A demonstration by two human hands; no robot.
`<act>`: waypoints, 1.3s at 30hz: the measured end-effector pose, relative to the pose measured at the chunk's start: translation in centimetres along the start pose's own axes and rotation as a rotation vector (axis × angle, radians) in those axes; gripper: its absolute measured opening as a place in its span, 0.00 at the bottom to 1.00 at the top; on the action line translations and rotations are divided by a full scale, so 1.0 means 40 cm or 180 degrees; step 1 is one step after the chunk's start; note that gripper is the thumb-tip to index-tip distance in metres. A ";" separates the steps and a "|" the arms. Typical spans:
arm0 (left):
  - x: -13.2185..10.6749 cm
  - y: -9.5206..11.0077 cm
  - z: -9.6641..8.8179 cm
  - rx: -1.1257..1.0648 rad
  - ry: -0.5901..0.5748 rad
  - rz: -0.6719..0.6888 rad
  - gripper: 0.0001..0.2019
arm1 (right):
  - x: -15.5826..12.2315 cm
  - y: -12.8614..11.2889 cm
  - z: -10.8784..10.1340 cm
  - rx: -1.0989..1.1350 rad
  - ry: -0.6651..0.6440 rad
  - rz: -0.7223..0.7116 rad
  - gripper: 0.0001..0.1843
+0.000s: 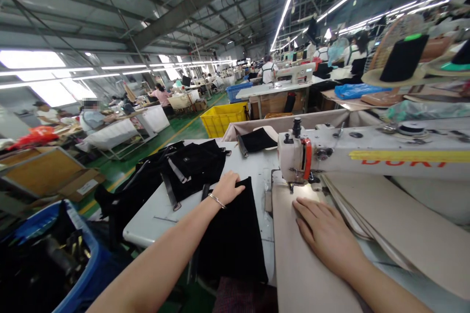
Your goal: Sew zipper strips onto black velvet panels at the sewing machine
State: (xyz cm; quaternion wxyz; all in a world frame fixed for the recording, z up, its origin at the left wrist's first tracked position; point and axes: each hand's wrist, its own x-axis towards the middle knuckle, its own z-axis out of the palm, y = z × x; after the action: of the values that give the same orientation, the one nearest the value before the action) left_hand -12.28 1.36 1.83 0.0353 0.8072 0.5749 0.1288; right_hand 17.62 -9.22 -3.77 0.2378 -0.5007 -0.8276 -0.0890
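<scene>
My left hand point(226, 189), with a silver bangle at the wrist, closes over the far edge of a black fabric panel point(235, 234). The panel hangs over the table's near edge, and my fingertips are partly hidden. Flat on a long beige panel point(293, 254) lies my right hand point(323, 225), fingers stretched out just in front of the needle area. The sewing machine point(330, 149) has an orange-red guard, and its lamp lights the beige panel beneath the presser foot point(291, 187).
More black pieces with straps point(194, 166) lie heaped at the table's left. A blue bin point(90, 254) of black parts stands lower left; a yellow crate point(224, 118) is behind the table. Stacked beige panels point(396, 215) lie right. A black thread cone point(404, 58) stands upper right. People work farther back.
</scene>
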 end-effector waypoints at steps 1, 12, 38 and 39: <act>-0.019 0.008 -0.025 -0.0059 -0.0010 0.0040 0.09 | 0.000 -0.002 -0.002 0.0004 -0.0009 0.0007 0.21; -0.192 0.064 -0.440 -0.1949 0.0937 -0.0587 0.17 | -0.003 -0.011 0.002 0.0002 -0.0136 0.0118 0.22; 0.067 0.289 0.134 -0.1153 -0.0186 0.0160 0.02 | 0.012 -0.005 -0.014 0.0144 -0.0324 0.0237 0.24; 0.069 0.289 0.135 -0.1134 -0.0180 0.0166 0.02 | 0.012 -0.004 -0.014 0.0140 -0.0320 0.0230 0.24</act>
State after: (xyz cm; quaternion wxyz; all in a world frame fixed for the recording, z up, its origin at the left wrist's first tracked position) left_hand 0.54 0.57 -0.54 0.1905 0.8061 0.5207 0.2067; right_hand 17.45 -9.14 -3.04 0.2099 -0.5286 -0.8217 -0.0368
